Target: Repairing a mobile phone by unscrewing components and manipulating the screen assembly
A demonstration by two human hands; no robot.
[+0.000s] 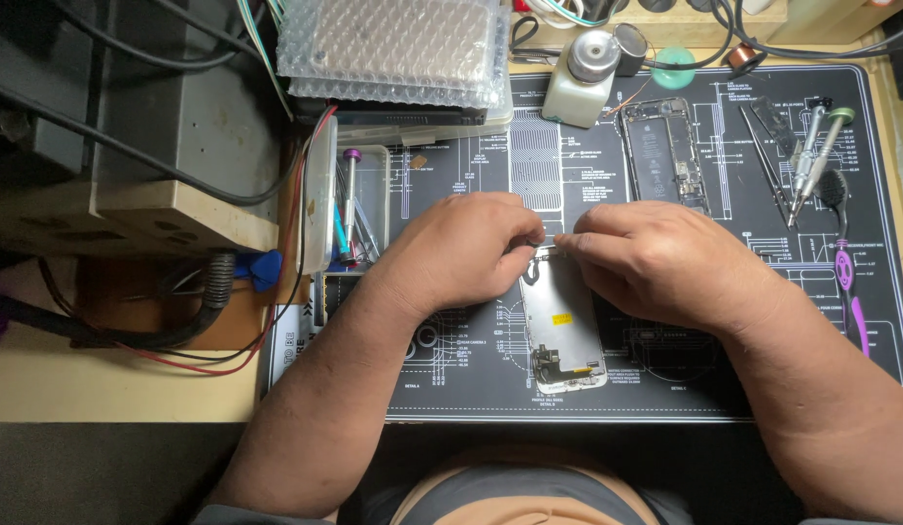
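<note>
A detached phone screen panel lies back side up in the middle of the black work mat. My left hand rests on the mat at the panel's upper left, its fingertips pinched at the panel's top edge. My right hand lies across the panel's upper right, thumb and forefinger pinched beside the left fingertips. Whatever small part the fingers grip is hidden between them. An opened phone body with its battery showing lies farther back on the mat.
A clear tray with tools stands left of the mat. A white dispenser bottle sits at the back, bubble wrap beside it. Screwdrivers and tweezers and a purple-handled brush lie at the right. Cables run over the left bench.
</note>
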